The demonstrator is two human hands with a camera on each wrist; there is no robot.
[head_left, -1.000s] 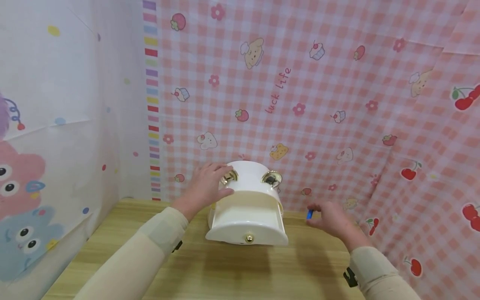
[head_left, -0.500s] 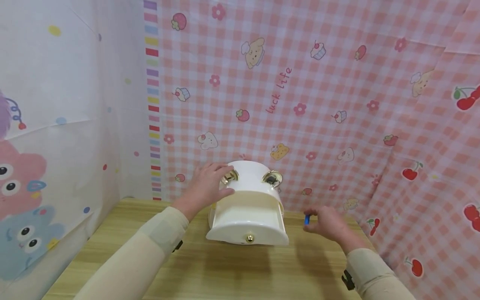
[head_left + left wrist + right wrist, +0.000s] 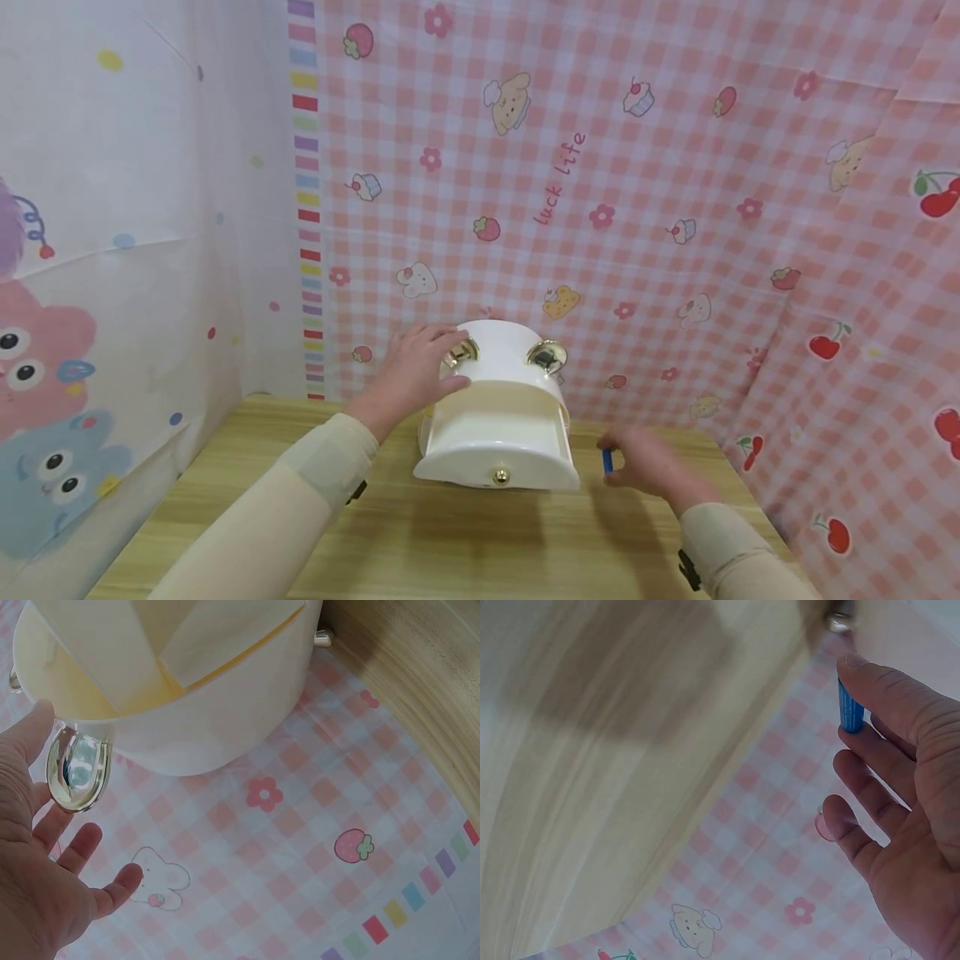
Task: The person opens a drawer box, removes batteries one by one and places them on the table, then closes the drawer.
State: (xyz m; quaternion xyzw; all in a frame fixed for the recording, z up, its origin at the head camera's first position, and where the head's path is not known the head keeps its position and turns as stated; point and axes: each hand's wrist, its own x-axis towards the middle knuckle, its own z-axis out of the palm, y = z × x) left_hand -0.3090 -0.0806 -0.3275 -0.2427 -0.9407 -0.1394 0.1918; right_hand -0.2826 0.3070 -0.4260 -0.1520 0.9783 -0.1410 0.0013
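A white rounded box (image 3: 495, 350) stands on the table, its front drawer (image 3: 491, 467) pulled out, with a gold knob (image 3: 500, 477) on the drawer front. My left hand (image 3: 412, 367) holds the box at its left gold ear-shaped fitting (image 3: 79, 769); thumb near the front rim, index finger behind the fitting, the other fingers loosely spread. My right hand (image 3: 648, 462), right of the drawer and above the table, pinches a small blue battery (image 3: 850, 709) upright between thumb and index finger. Its remaining fingers are half curled and touch nothing.
The wood-grain table (image 3: 480, 550) extends in front of the box. Behind stands a pink checked cloth (image 3: 525, 208) with printed pictures, and a white cloth (image 3: 135, 167) hangs at the left. A second gold fitting (image 3: 547, 357) sits on the box's right side.
My right hand has moved left and nearer the viewer with the battery, closer to the drawer. The left hand and the box have stayed in place.
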